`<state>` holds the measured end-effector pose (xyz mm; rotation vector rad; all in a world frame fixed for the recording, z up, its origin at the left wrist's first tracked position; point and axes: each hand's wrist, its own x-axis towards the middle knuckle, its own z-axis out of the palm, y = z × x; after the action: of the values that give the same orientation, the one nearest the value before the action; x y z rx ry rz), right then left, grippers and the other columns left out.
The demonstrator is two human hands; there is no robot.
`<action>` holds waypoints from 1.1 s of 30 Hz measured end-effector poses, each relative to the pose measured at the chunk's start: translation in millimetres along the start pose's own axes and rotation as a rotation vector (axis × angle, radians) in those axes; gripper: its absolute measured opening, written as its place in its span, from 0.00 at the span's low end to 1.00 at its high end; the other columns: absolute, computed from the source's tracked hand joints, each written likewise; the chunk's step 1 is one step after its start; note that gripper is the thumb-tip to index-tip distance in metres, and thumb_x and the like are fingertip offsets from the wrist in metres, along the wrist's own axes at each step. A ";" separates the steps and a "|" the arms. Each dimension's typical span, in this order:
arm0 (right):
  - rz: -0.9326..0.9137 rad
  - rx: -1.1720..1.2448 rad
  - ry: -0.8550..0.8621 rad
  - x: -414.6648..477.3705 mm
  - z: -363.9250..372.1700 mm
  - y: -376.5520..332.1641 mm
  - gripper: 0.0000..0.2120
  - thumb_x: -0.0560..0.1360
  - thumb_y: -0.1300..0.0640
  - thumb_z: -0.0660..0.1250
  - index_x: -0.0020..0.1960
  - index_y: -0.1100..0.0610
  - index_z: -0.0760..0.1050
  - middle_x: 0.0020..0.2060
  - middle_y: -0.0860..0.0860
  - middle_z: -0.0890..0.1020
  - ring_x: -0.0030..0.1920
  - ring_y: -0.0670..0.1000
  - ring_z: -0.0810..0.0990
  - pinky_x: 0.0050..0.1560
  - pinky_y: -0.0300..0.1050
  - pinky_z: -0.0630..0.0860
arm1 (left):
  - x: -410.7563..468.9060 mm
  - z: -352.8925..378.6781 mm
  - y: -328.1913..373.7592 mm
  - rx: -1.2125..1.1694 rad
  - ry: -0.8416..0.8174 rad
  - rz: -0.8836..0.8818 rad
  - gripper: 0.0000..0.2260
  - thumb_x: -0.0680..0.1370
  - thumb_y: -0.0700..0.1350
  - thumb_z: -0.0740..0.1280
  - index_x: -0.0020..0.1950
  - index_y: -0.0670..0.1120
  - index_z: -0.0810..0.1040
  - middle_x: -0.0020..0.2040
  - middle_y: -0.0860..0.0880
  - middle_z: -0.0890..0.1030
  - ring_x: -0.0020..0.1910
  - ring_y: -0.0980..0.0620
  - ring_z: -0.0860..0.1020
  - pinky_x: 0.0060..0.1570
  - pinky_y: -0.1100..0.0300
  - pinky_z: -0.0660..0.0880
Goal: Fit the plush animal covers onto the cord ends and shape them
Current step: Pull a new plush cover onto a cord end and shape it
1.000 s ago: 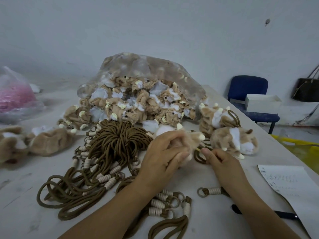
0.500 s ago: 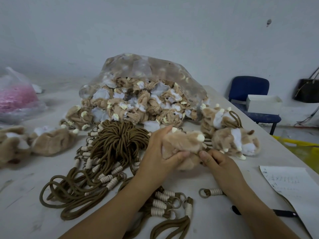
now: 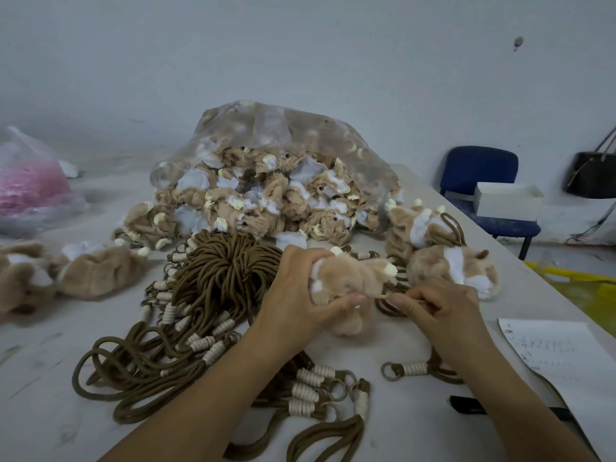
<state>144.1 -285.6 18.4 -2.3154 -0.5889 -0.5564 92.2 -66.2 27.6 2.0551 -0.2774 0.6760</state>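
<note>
Table (image 3: 40,411) bare at its front-left edge; left hand (image 3: 296,295) grips the plush cover (image 3: 350,278), right hand (image 3: 440,305) pinches a pale tip (image 3: 382,296).

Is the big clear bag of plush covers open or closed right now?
Open: the clear bag gapes toward the person, and plush covers spill from its mouth onto the table.

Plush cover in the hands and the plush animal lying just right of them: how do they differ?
The plush cover is gripped in the left hand, with the right hand pinching a thin pale tip at its edge; the plush animal lies untouched on the table. The cover looks crumpled and mostly tan; the animal is plump with broad white patches. Both have tan fur and cream nubs.
</note>
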 end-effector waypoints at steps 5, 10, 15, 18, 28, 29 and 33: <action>0.116 0.220 -0.043 -3.4 7.5 -4.1 0.20 0.64 0.35 0.62 0.33 0.53 0.76 0.31 0.47 0.77 0.38 0.41 0.74 0.43 0.36 0.66 | -2.2 5.1 -1.2 0.039 -0.042 0.064 0.24 0.67 0.59 0.74 0.57 0.51 0.72 0.52 0.55 0.68 0.53 0.63 0.68 0.49 0.76 0.65; 0.210 0.381 -0.094 -6.4 12.4 -7.3 0.24 0.65 0.36 0.62 0.37 0.58 0.78 0.35 0.51 0.80 0.37 0.45 0.76 0.36 0.30 0.69 | -3.7 5.2 1.3 -0.129 -0.068 -0.004 0.23 0.66 0.64 0.75 0.54 0.61 0.69 0.53 0.56 0.70 0.52 0.63 0.72 0.48 0.73 0.69; 0.227 0.382 -0.079 -6.6 16.3 -8.2 0.25 0.64 0.33 0.60 0.35 0.56 0.76 0.35 0.48 0.79 0.35 0.43 0.75 0.34 0.28 0.68 | -8.5 4.0 0.5 -0.423 -0.145 -0.122 0.25 0.70 0.74 0.61 0.60 0.60 0.70 0.55 0.61 0.77 0.56 0.61 0.78 0.49 0.66 0.76; 0.233 0.384 -0.071 -5.7 17.2 -7.0 0.25 0.65 0.33 0.60 0.34 0.56 0.75 0.33 0.50 0.78 0.32 0.41 0.72 0.33 0.29 0.67 | -7.4 5.3 0.6 -0.484 -0.140 -0.138 0.22 0.75 0.69 0.60 0.63 0.58 0.70 0.56 0.66 0.77 0.58 0.64 0.77 0.51 0.70 0.74; 0.216 0.348 -0.054 -2.9 10.2 1.4 0.24 0.64 0.35 0.63 0.34 0.57 0.76 0.32 0.46 0.78 0.31 0.39 0.73 0.34 0.27 0.67 | 0.4 -5.8 0.0 -0.318 -0.040 -0.135 0.22 0.66 0.63 0.72 0.58 0.74 0.72 0.59 0.74 0.72 0.60 0.70 0.72 0.55 0.74 0.72; 0.196 0.339 -0.050 -2.7 7.8 2.9 0.23 0.64 0.35 0.63 0.33 0.57 0.76 0.32 0.47 0.77 0.31 0.39 0.72 0.34 0.27 0.67 | 0.9 -7.1 0.4 -0.302 -0.047 -0.130 0.23 0.65 0.63 0.72 0.59 0.75 0.71 0.60 0.74 0.72 0.62 0.71 0.71 0.56 0.75 0.70; 0.148 0.322 -0.058 -2.2 5.1 6.8 0.17 0.69 0.44 0.67 0.31 0.56 0.75 0.30 0.45 0.76 0.31 0.40 0.72 0.35 0.27 0.68 | 1.7 -8.3 0.6 -0.313 -0.088 -0.115 0.22 0.65 0.64 0.71 0.59 0.75 0.73 0.57 0.67 0.75 0.59 0.68 0.74 0.55 0.75 0.69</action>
<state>147.2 -287.1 10.4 -2.0537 -0.4898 -0.3007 90.4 -59.5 32.5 1.7874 -0.2932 0.4410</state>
